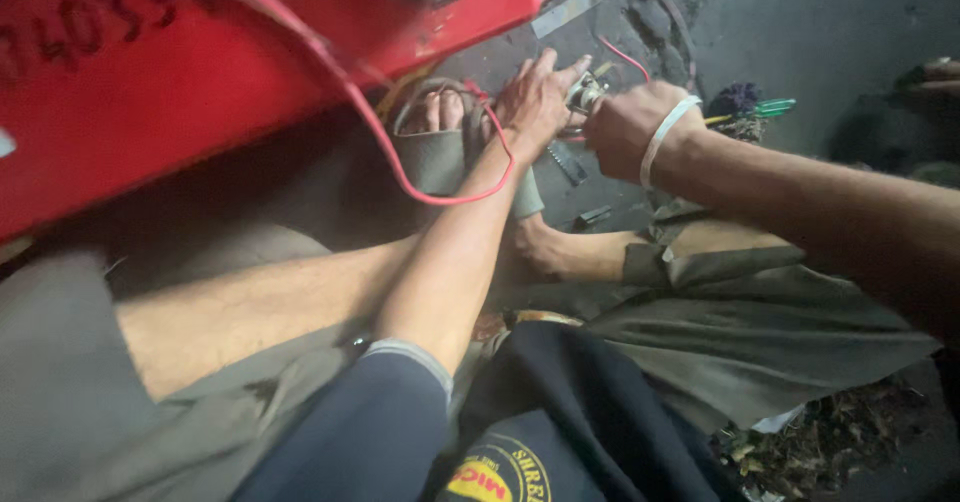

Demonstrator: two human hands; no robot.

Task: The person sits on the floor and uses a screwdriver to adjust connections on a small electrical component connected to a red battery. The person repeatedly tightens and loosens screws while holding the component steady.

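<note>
Small metal part (pixel 585 93) sat between both hands above the dark floor (pixel 820 32), mostly hidden and blurred; its kind could not be made out. Left hand (pixel 538 97) pinched it with fingers extended; right hand (pixel 622 127) was curled closed against it. Red wire (pixel 400 167) looped under the left wrist from a red metal panel (pixel 200 62), cut off at the frame's top.

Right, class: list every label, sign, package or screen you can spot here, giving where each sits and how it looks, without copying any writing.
Dark painted markings: upper left, on the red metal panel; large, faded characters.
Round badge: bottom centre, on the dark blue shirt; yellow and red with a ring of yellow lettering.
No packages or screens show.
</note>
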